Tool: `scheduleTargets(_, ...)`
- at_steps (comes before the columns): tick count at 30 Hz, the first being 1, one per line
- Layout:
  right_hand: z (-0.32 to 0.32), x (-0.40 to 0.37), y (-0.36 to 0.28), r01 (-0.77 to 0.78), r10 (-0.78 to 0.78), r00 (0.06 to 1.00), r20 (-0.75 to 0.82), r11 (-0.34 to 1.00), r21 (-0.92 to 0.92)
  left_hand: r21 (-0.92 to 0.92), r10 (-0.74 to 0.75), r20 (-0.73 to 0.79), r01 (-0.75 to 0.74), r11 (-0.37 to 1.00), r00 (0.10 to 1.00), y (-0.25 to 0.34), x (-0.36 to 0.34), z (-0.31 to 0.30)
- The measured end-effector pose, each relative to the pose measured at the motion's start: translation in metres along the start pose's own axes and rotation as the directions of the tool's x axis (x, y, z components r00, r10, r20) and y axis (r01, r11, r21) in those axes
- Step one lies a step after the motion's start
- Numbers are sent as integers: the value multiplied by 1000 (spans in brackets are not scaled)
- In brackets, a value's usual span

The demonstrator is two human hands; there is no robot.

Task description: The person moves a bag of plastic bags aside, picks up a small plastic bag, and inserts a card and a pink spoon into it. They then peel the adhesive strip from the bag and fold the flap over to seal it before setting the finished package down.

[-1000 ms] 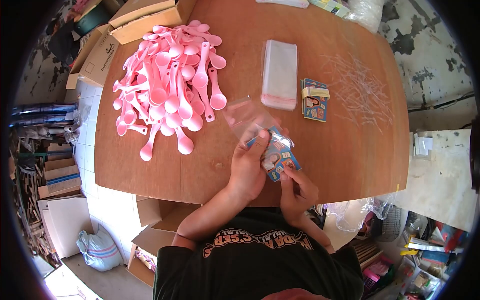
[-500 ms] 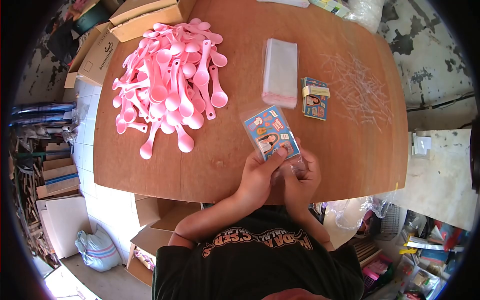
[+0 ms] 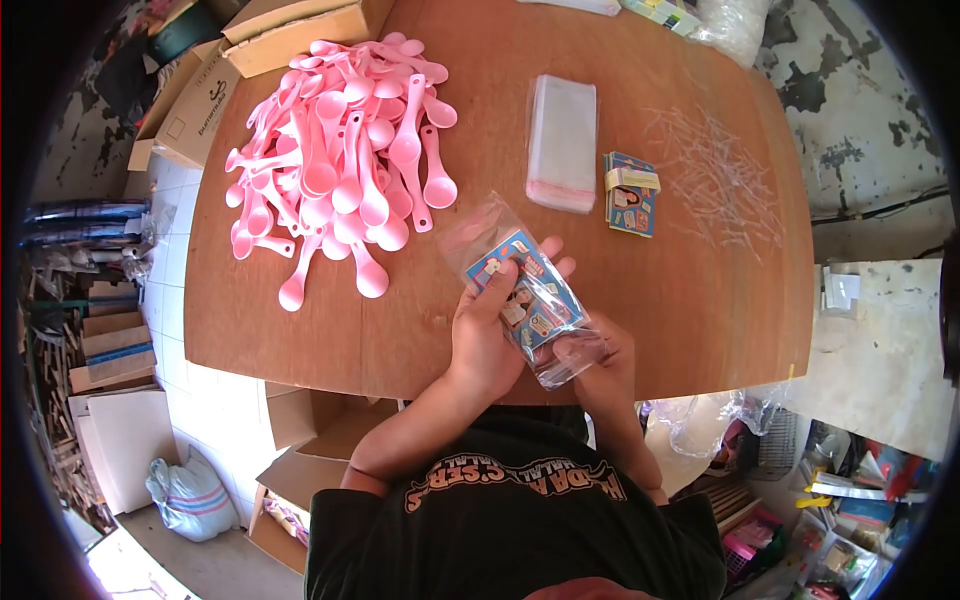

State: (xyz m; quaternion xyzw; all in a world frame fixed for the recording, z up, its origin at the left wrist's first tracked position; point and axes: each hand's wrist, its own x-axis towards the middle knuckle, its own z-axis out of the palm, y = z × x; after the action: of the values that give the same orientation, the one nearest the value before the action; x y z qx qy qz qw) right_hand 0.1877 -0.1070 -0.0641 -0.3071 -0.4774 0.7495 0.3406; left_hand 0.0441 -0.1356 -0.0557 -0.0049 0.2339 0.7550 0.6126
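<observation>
A blue printed card [image 3: 540, 312] lies inside a clear plastic bag [image 3: 462, 232], held above the near edge of the table. My left hand [image 3: 487, 325] is wrapped round the bag, its thumb pressing on the card's face and its fingertips showing beyond the far side. At the lower right end, my right hand [image 3: 608, 355] grips the bag's loose plastic. Farther off are a stack of clear bags [image 3: 563, 140] and a banded stack of the same blue cards [image 3: 631, 205].
A large heap of pink measuring spoons [image 3: 345, 150] covers the table's left part. Thin clear strips [image 3: 720, 175] lie scattered at the right. Cardboard boxes [image 3: 300, 35] stand at the back left, and another open box [image 3: 330, 420] is below the near edge.
The bagged card has come closer to my body and tilted. My left hand has shifted up to grip it across the middle, and my right hand has slid to its lower end.
</observation>
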Motion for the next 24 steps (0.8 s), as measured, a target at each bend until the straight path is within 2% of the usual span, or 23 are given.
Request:
scheduleTargets(2,1,-2,1,-9,9,1000,-6,999,-31,-23,-15,-18,15,1000,1000,-1,-2,2)
scheduleTargets(4,8,-4,4,-12,2,992,-127,997,-73,5,-16,-3,16,1000,1000,-3,-5,4)
scheduleTargets(8,10,-5,8,17,-50,978,-202,987,-157,61,-13,-4,13,998,1000,-9,-10,6)
scheduleTargets(10,12,-6,11,116,-134,970,-200,988,-103,127,-36,36,31,991,999,-11,-13,9)
scheduleTargets(14,18,-2,9,124,-171,951,-259,975,-186,209,-92,32,84,974,995,-19,-15,4)
scheduleTargets(16,21,1,9,235,-274,916,-295,959,-160,168,-113,35,105,980,993,-24,-15,-1)
scheduleTargets(17,21,3,7,236,-274,916,-293,959,-159,193,-124,39,114,975,991,-25,-15,-3)
scheduleTargets(19,18,3,4,158,-178,940,-292,983,-92,216,-137,41,125,968,990,-25,-14,-5)
scheduleTargets(21,11,0,3,133,-154,958,-243,986,-100,121,-14,115,0,993,993,-19,-11,-6)
scheduleTargets(23,11,-4,3,110,-130,973,-192,988,-109,53,33,106,-39,998,994,-11,-10,0)
scheduleTargets(24,13,-6,1,68,-68,982,-179,998,-6,-13,79,93,-78,997,993,-7,-9,2)
